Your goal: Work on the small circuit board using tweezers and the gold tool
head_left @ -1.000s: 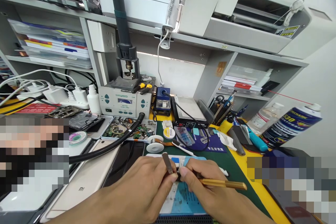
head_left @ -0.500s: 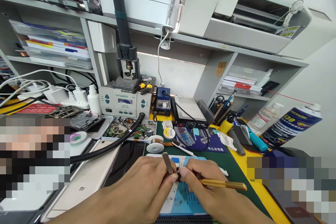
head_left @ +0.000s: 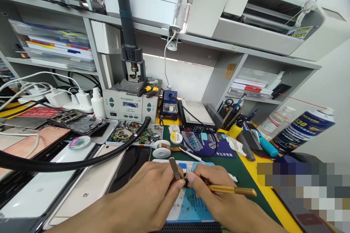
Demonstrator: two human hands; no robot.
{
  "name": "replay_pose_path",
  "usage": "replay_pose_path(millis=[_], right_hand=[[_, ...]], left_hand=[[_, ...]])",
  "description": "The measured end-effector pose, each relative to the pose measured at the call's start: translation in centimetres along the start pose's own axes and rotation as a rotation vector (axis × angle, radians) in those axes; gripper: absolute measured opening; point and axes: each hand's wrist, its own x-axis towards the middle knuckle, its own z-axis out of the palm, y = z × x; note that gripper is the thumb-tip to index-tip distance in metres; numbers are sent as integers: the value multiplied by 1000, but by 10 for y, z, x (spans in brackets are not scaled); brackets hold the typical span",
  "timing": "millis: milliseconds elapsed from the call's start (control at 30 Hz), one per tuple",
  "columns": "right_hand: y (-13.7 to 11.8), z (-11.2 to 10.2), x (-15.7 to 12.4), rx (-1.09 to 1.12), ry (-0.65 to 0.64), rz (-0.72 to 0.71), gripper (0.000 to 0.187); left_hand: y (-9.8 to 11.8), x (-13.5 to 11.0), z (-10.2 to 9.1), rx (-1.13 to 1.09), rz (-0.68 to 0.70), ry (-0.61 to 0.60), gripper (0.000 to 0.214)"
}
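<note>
My left hand [head_left: 157, 185] is closed, its thumb and forefinger pinched at the centre of the bench. A flat, dull metal strip [head_left: 174, 168] stands tilted up out of those fingers; its lower end is hidden. My right hand [head_left: 216, 185] is closed round a slim gold-handled tool [head_left: 235, 190], whose butt end points right. The tool's tip is covered by my fingers. Between the fingertips of both hands sits a small dark part [head_left: 186, 181], too small to name. Beneath the hands lies a blue and white printed sheet [head_left: 188, 211].
Several phones [head_left: 87, 189] lie at the left, crossed by a black hose [head_left: 82, 165]. Behind are a tray of circuit parts [head_left: 136, 134], a solder spool [head_left: 162, 150] and a rework station [head_left: 130, 105]. A spray can [head_left: 303, 131] stands at the right.
Both hands and the tools in them keep almost the same position. The pixelated patch over the phones at the left is gone, and those phones now show.
</note>
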Motion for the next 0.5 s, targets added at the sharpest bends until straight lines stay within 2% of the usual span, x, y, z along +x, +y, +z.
replay_pose_path(millis=[200, 500], right_hand=[[-1, -1, -2, 11, -3, 10, 40], [0, -1, -1, 18, -31, 23, 44]], left_hand=[[-1, 0, 0, 11, 23, 31, 18], [-1, 3, -2, -53, -29, -43, 19]])
